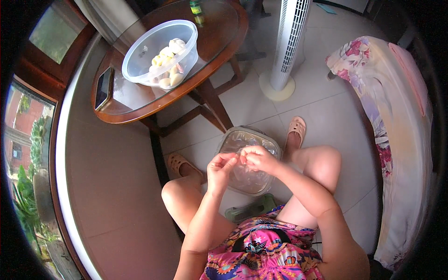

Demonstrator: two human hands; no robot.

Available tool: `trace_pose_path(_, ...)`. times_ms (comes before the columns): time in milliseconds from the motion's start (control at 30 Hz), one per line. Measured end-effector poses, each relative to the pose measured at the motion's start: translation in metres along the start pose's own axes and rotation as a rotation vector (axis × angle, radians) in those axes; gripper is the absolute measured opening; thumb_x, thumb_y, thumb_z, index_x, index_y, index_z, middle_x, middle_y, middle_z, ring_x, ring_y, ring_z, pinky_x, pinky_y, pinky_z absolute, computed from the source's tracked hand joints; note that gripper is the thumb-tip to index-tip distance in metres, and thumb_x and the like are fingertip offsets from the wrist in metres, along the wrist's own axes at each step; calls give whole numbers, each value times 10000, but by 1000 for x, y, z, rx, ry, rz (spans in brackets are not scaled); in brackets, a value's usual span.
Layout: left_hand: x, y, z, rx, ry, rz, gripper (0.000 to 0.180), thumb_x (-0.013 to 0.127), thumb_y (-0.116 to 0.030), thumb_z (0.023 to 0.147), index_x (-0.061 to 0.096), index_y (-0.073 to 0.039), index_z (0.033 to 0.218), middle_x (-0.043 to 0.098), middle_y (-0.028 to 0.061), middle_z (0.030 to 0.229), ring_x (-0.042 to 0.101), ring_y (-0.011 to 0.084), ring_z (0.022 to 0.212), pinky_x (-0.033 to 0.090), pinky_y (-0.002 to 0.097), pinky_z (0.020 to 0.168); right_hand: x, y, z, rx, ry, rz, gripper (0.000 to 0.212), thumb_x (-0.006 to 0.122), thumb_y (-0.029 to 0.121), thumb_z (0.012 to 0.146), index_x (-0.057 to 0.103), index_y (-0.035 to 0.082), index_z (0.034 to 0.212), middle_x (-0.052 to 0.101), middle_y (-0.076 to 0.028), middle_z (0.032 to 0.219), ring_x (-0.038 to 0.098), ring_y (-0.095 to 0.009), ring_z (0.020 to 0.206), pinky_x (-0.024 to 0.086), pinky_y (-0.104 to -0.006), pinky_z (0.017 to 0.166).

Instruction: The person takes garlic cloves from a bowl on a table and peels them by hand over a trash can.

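Observation:
My left hand (221, 171) and my right hand (257, 157) meet fingertip to fingertip above a bin (257, 190) lined with a clear plastic bag. Both are pinched closed. Whatever sits between the fingers is too small and covered to make out. Up on the round wooden table, a clear plastic bowl (135, 70) contains pale pieces (164, 58) that look like garlic heads and cloves.
Beside the bowl, a phone (104, 88) rests near the edge of the wooden table (123, 116). A small green bottle (195, 7) stands farther back. Beyond the bin is a white tower fan (284, 51). Flowered fabric covers furniture (396, 140) on the right.

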State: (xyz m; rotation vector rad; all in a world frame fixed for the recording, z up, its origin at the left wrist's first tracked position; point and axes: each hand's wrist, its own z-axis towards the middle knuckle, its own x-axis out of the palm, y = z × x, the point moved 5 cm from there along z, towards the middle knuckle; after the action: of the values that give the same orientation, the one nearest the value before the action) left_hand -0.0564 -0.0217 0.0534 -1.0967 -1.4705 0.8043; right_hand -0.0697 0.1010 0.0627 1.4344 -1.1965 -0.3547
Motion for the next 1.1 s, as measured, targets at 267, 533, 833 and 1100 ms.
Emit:
trace_pose_path(267,-3,6,7,-105,-84,-151,53,483,-12,767,469,19,809,552,134,845,549,161,726,461,264,685,-26,-2,6,-176,-379,-770,205,492,184,725,547,19,617,519,-119,533,505,-211,488,393,-318,491)
trace_pose_path(533,-5,3,10,-121,-132,-173,164,505,14,745,478,10,907,554,92,821,551,170,758,473,245,664,-51,-27,18,-114,-412,-1216,70,590,103,616,582,53,664,545,-140,603,540,-291,599,429,-344,574)
trace_pose_path(833,-10,9,9,-129,-79,-33,148,554,16,709,510,-18,846,537,37,796,531,121,703,449,202,593,-36,-15,14,-97,-406,-1100,108,589,104,643,535,16,675,549,-140,639,543,-257,567,423,-329,529)
trace_pose_path(1100,-2,3,8,81,-119,388,172,603,37,661,489,-10,781,519,4,727,487,61,640,426,187,615,-7,-6,6,-63,-192,-245,97,544,121,740,529,26,752,530,-7,672,467,-55,482,357,-176,418)
